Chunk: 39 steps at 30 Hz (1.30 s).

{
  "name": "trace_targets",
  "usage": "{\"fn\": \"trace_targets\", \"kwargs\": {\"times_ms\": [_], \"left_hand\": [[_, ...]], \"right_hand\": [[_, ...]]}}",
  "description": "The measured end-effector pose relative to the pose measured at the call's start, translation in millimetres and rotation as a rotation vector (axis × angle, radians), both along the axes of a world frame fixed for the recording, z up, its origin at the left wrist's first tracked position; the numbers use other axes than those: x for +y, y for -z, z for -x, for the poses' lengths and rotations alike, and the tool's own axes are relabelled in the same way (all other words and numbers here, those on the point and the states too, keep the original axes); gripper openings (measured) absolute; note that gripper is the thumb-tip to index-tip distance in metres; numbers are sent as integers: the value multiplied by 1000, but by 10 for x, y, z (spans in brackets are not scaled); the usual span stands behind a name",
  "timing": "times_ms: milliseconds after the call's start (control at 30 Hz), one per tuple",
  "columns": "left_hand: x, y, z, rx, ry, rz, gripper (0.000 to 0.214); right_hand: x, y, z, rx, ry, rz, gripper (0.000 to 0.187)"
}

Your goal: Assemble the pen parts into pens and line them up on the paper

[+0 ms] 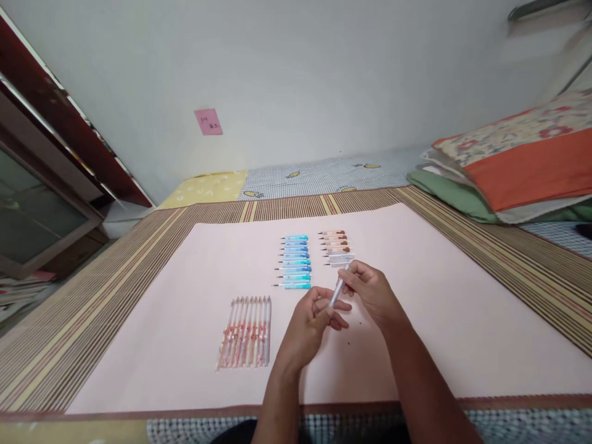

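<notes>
Between my two hands is a whitish pen barrel (338,292), tilted, its upper end toward the right. The thumb and fingers of my left hand (312,317) pinch its lower end, with other fingers stretched out. My right hand (367,287) grips the upper end. Just beyond lies a short column of brown-ended and clear pen parts (333,242). Left of it is a column of blue pen parts (295,262) with thin dark-tipped refills. Nearer me on the left, several pens with pink-red patterns (246,333) lie side by side, tips pointing away.
A large pale pink sheet (152,345) covers much of the striped mat (60,333). Folded bedding in orange, floral and green (522,172) is piled at the right back. A pink note (208,121) sticks to the wall. A glass-fronted cabinet (37,203) stands at the left.
</notes>
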<state>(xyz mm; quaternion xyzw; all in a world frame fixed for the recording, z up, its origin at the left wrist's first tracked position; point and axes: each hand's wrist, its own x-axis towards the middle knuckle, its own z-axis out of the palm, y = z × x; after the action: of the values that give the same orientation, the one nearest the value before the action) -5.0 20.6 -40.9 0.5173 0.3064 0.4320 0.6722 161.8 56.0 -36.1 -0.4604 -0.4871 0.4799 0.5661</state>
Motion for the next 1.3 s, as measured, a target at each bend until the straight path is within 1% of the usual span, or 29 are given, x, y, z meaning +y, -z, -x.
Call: {"fn": "trace_targets", "kwargs": {"times_ms": [67,100,133,233,300,367,467,533,600,700,833,967,1033,1133,1233,1300], "left_hand": [[-3,0,-14,-3,-5,6,27],[-3,-3,-17,-12,-4,14,27],[-3,-6,-18,-29,4,24,27],[6,-16,-10,-105,24,54,29],[14,-18,-8,-139,11,67,30],[19,-16,-18,-135,-34,68,32],[15,-11,-57,-64,-155,35,33],[5,-10,-90,-6,-225,13,32],[-5,-15,-116,24,-263,10,35],[-14,-29,-127,23,-266,28,45],[-7,-31,-105,-2,-246,36,63],[-3,-21,-99,-17,-247,44,76],[-7,-21,-110,4,-257,45,79],[-12,-16,-127,30,-269,35,79],[-8,-6,-131,5,-260,39,79],[-3,-4,-127,-12,-258,48,81]], "right_hand": [[-9,2,16,15,2,18,37],[-18,0,16,21,-19,31,34],[-29,-4,11,25,-62,49,33],[-67,-24,-21,26,-251,101,38],[-83,-37,-32,16,-323,99,36],[-86,-41,-14,24,-315,76,32],[-71,-23,68,74,-281,51,30],[-58,1,141,110,-254,58,35],[-47,23,205,131,-223,83,41],[-42,34,247,149,-219,121,40],[-65,0,209,179,-310,150,41],[-90,-16,194,261,-376,155,34],[-87,-6,220,284,-338,151,34],[-76,8,257,268,-262,137,41],[-75,5,239,218,-296,164,36],[-80,2,199,185,-326,174,37]]}}
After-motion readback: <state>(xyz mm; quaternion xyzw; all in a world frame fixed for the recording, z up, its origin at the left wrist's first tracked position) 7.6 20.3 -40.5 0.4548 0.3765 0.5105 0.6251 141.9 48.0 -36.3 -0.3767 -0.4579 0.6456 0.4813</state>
